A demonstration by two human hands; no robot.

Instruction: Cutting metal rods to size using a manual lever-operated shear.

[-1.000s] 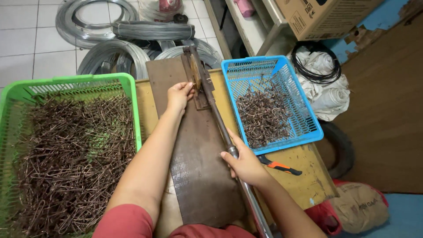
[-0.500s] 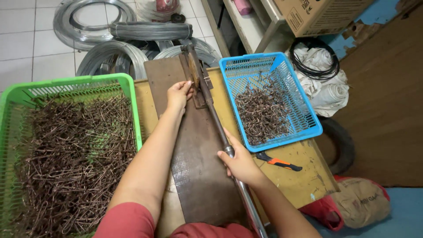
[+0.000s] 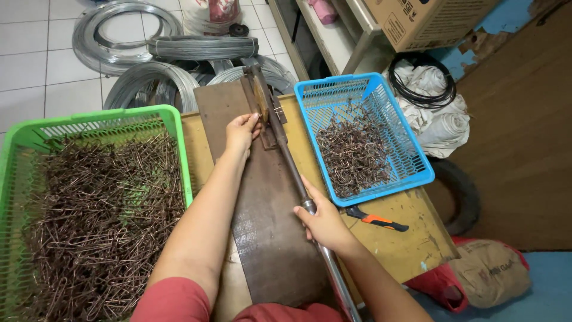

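A long metal lever bar (image 3: 290,167) lies lengthwise over a dark brown board (image 3: 262,238) on a yellowish table. My right hand (image 3: 325,223) grips the bar about midway along it. My left hand (image 3: 241,132) rests at the far end of the board, fingertips against the hinged head of the lever (image 3: 262,104); whether a wire piece sits under its fingers is hidden. A green basket (image 3: 179,128) full of bent rusty wire pieces stands on my left. A blue basket (image 3: 387,185) with a smaller heap of the same pieces stands on my right.
An orange-handled cutter (image 3: 376,220) lies on the table (image 3: 411,238) near the blue basket. Coils of grey wire (image 3: 125,36) lie on the tiled floor beyond. A cardboard box (image 3: 429,21), white cloth with black cable (image 3: 432,101) and a tan sack (image 3: 491,271) sit to the right.
My right hand has slid slightly along the lever bar. My left hand has stayed at the lever's head. The view has shifted a little.
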